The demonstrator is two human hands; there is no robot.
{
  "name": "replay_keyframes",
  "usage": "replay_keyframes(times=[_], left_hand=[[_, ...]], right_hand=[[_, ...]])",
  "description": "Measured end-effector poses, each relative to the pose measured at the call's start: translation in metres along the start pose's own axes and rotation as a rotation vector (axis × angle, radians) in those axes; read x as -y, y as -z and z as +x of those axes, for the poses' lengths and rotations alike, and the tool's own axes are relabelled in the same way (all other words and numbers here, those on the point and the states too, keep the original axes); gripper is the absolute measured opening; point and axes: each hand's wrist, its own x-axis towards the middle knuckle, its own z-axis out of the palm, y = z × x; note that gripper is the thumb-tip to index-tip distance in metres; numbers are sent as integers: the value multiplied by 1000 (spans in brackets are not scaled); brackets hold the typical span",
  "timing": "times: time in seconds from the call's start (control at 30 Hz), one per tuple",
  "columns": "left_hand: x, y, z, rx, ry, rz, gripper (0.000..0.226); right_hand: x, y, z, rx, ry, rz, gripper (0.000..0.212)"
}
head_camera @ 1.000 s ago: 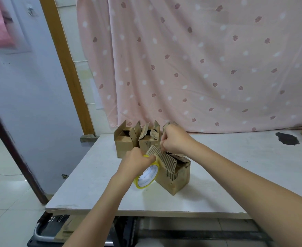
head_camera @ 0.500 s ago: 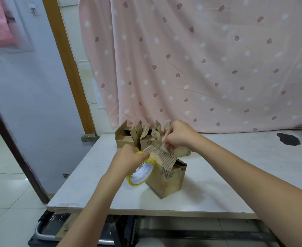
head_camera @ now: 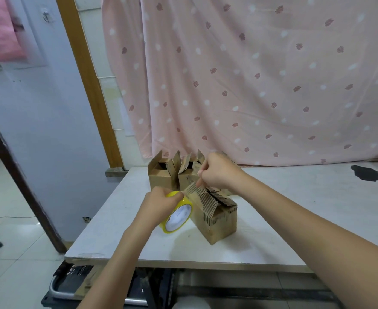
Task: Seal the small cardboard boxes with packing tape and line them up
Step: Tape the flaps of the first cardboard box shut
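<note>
Head camera view, looking down over your two bare forearms at a white table (head_camera: 295,219). Nearest you, just left of the front cardboard box (head_camera: 217,217), your left hand (head_camera: 161,204) curls its fingers over the top of a yellow roll of packing tape (head_camera: 178,216), held on edge and touching the box's left side. Above that box, your right hand (head_camera: 219,172) pinches the tape's free end, fingers bunched together, over a raised flap with bare corrugated ribs. The box sits near the table's left front. It looks light and hollow, likely to slide or dent, so steady it by its walls. The tape will likely be thin and sticky; hold only its edge. Behind the front box, two open-flapped boxes (head_camera: 161,172) wait side by side. Farthest back hangs a pink patterned curtain (head_camera: 250,74).
</note>
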Motion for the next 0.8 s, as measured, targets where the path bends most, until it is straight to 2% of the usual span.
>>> replay_keyframes(times=[0.2, 0.37, 0.57, 0.63, 0.8], left_hand=[[-2, 23, 3, -38, -12, -124, 60], [-13, 32, 13, -21, -116, -254, 52], [-22, 31, 25, -35, -142, 28, 45], [-20, 31, 24, -30, -171, 136, 50], [-8, 23, 25, 13, -110, 127, 49]], right_hand=[[-12, 19, 5, 29, -183, 268, 13], [-24, 36, 5, 81, -292, 459, 17], [-41, 29, 10, 111, -328, 482, 22], [-48, 31, 12, 109, -323, 503, 20], [-59, 27, 13, 101, -316, 455, 10]])
